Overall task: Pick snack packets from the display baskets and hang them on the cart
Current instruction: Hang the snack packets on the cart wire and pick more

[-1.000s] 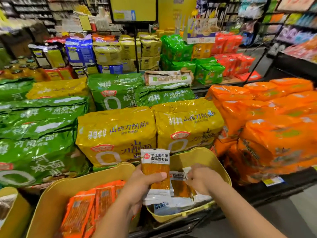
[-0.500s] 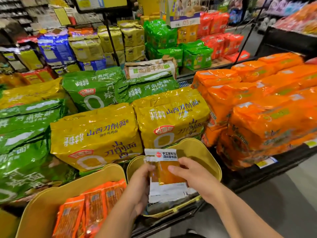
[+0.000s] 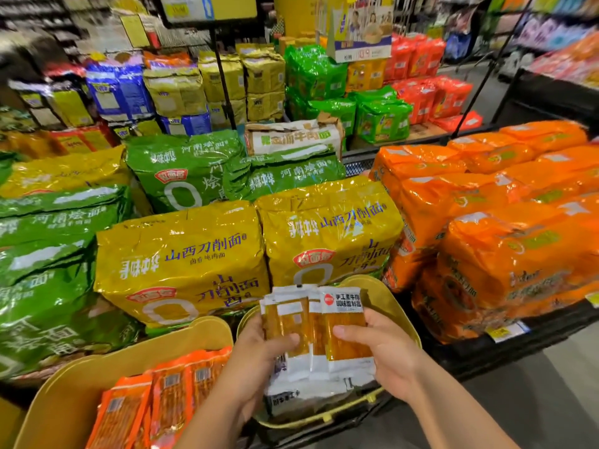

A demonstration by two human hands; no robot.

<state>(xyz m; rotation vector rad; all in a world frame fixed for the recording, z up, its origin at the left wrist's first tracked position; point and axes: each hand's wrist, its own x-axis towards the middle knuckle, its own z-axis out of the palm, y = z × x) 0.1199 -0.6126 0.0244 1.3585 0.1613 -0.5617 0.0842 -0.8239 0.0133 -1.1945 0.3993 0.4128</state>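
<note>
Dozens of big noodle multipacks filled the display as I watched through the head camera. Green multipacks (image 3: 48,270) were piled on the left, two yellow multipacks (image 3: 181,264) stood in the middle, and orange multipacks (image 3: 502,254) were stacked on the right. Farther back, blurred, stood more bagged goods in blue, yellow, green and red, beneath a promotional sign (image 3: 363,37).

Closer to me, just below the yellow multipacks, two yellow display baskets sat side by side. The left basket (image 3: 97,367) was the wider one and held long orange packets (image 3: 168,396) lying flat in a row. The right basket (image 3: 398,306) was rounder, with loose packets (image 3: 301,396) in white and amber lying in its bottom.

Over the right basket, both hands held up a small fan of snack packets (image 3: 311,322). The packets overlapped and stood upright. Each was white at top and bottom with a clear amber middle, and the rightmost carried a round red logo.

The left hand (image 3: 256,361) gripped the fan's left side, with the thumb pressed across a packet's front and the fingers curled behind. The right hand (image 3: 385,354) gripped the right side, its thumb flat on the amber window and its fingers wrapped behind, out of sight.

A small price tag (image 3: 505,332) hung on the shelf edge under the orange multipacks.
</note>
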